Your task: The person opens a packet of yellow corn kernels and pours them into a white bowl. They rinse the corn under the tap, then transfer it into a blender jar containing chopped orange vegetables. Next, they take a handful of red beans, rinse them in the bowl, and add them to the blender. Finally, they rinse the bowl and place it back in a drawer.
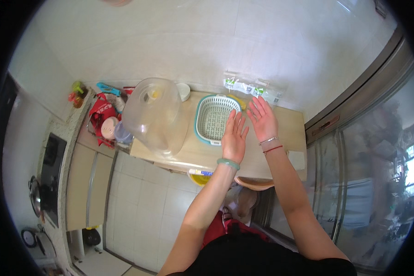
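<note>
Palm up and with fingers stretched, my left hand [234,140] hovers over the right edge of a white slotted basket [210,124]. That basket sits inside a teal basin [197,120] on a light wooden table [184,154]. My right hand [263,120], also palm up and holding nothing, is to the right of the basket, its fingertips near some clear plastic packages [250,87] against the wall. A jade-green bangle [228,163] circles my left wrist; a silver bracelet and a red cord are on the right.
A large clear plastic cover [154,117] stands left of the basket, with a white bowl [183,91] behind it. Further left are a red bag [101,110] and a pink round container [109,128]. A glass sliding door [368,184] borders the right side. Basins show below the table's front edge.
</note>
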{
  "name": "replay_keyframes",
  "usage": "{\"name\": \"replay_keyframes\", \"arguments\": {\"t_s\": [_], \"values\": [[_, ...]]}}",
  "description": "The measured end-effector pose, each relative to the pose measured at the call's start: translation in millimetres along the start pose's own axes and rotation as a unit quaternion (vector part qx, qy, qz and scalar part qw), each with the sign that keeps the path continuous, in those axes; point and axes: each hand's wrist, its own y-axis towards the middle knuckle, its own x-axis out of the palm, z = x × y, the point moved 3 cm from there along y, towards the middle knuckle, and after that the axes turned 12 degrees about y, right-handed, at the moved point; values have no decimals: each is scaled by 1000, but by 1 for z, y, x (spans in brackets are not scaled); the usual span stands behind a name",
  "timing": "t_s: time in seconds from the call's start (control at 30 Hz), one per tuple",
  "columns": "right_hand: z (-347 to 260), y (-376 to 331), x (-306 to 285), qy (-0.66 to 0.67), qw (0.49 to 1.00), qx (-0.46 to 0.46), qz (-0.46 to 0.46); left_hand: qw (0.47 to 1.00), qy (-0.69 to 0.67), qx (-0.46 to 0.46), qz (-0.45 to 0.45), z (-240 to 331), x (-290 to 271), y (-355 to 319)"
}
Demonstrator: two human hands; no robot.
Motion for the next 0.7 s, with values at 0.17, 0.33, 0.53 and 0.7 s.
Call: {"name": "replay_keyframes", "arguments": {"t_s": [0.17,0.33,0.53,0.7], "values": [[0,82,11,-204,975,-58,63,999,-8,-31,-5,7,6,87],[0,146,-2,-525,843,-101,66,998,-2,-64,5,10,4,130],[10,171,-5,-746,624,-231,39,997,16,-77,-15,7,-11,149],[11,165,13,-773,585,-243,39,997,8,-82,-6,13,-15,158]]}}
